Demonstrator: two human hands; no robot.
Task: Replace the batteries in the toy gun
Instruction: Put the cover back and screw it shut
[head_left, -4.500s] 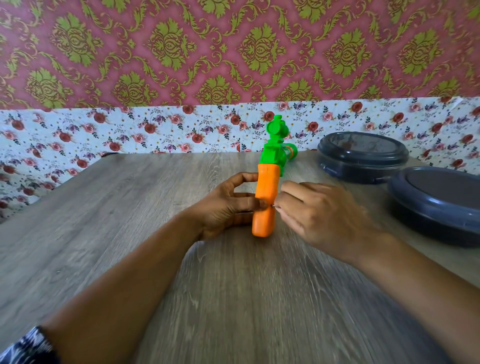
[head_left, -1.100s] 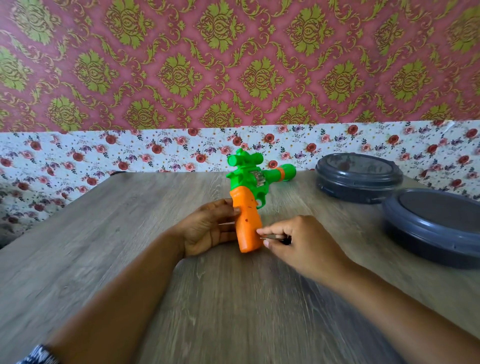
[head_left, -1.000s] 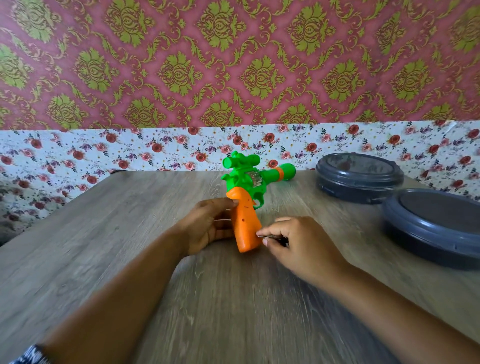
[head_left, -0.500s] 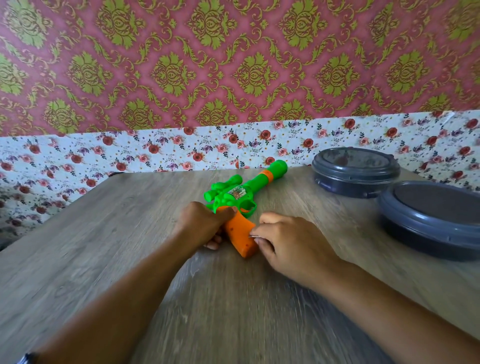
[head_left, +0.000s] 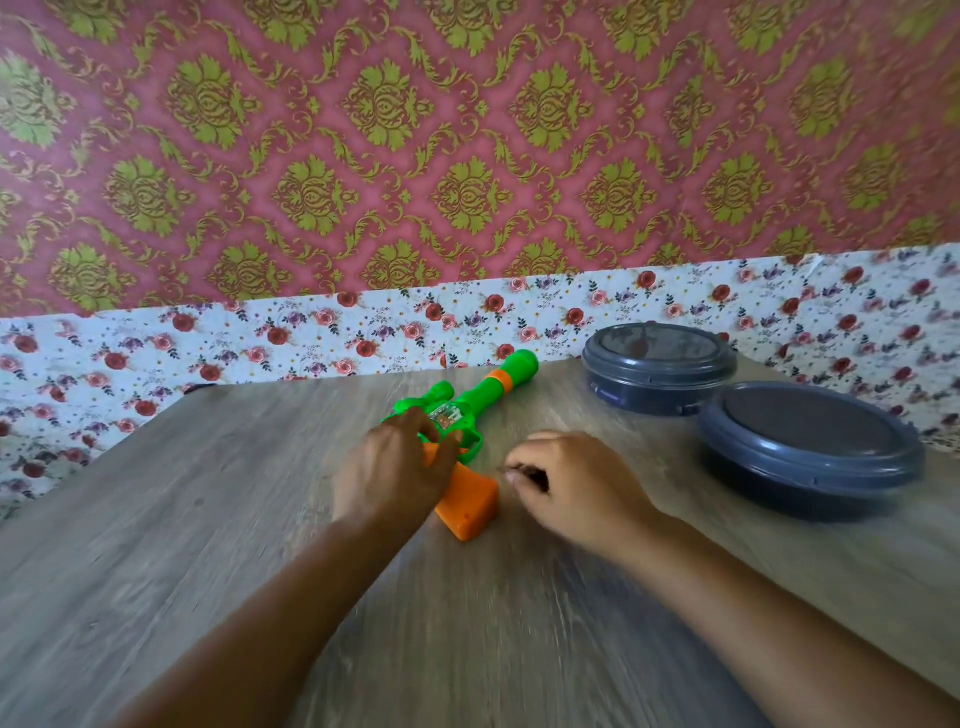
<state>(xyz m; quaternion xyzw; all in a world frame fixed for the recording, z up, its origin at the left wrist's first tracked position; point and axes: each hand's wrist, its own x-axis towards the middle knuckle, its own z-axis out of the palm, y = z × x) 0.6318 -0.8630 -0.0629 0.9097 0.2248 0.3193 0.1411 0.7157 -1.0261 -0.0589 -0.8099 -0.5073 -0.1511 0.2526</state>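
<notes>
The toy gun (head_left: 470, 506) lies on its side on the wooden table (head_left: 208, 519), with an orange grip near me and a green barrel pointing away to the right. My left hand (head_left: 395, 467) lies over its middle and presses it down, fingers curled on the green body. My right hand (head_left: 576, 483) hovers just right of the grip, a small gap apart, fingers pinched on a small dark-handled tool (head_left: 527, 474). The tool is blurred and mostly hidden by the fingers. No batteries are in view.
Two round dark grey lidded containers stand at the right, one at the back (head_left: 657, 366) and a larger one (head_left: 810, 447) nearer. A flowered wall strip borders the table's far edge.
The gun stood upright on its grip a second ago; my left hand has laid it down on its side. My right hand has drawn slightly away from the grip with the tool.
</notes>
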